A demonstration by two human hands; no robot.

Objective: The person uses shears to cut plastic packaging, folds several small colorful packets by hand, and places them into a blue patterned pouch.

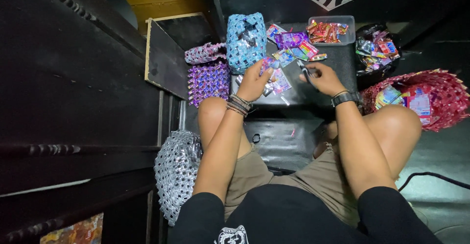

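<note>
My left hand (254,81) rests on a scatter of colourful foil wrappers (278,80) on a black surface (333,63), fingers curled on one wrapper. My right hand (322,77), with a black watch on its wrist, grips a dark scissors-like tool (304,70) just right of the wrappers. A blue woven wrapper bag (246,41) stands just beyond my left hand.
A clear box of red wrappers (331,31) and a dark bag of wrappers (376,48) sit at the back right. A red woven basket (431,97) holding wrappers is by my right knee. Purple woven pieces (208,80) and a silver woven bag (176,170) lie to the left.
</note>
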